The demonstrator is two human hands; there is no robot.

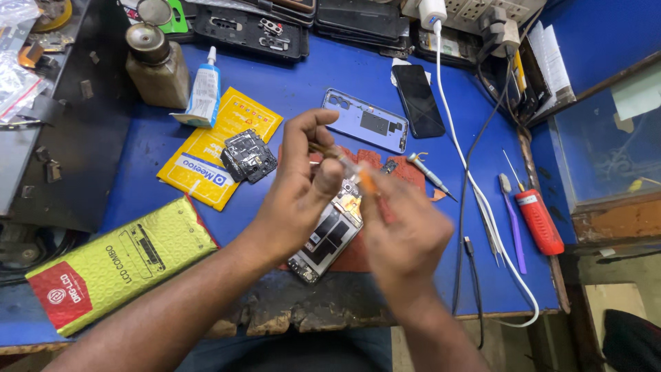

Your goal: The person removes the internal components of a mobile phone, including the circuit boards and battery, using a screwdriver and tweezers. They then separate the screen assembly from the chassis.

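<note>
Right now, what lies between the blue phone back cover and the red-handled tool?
In the head view, a small screwdriver and white and black cables lie between the blue back cover and red-handled tool.

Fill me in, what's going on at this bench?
A person holds a small orange-tipped tool between the left hand and right hand, above an opened phone lying on the blue table. A blue back cover, a screwdriver and a glue tube lie nearby.

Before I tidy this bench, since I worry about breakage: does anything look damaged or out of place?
Yes. The table's front edge is chipped and crumbling below the opened phone. The phone's blue back cover lies detached beside it. The left hand and right hand hold a small tool above it.
</note>
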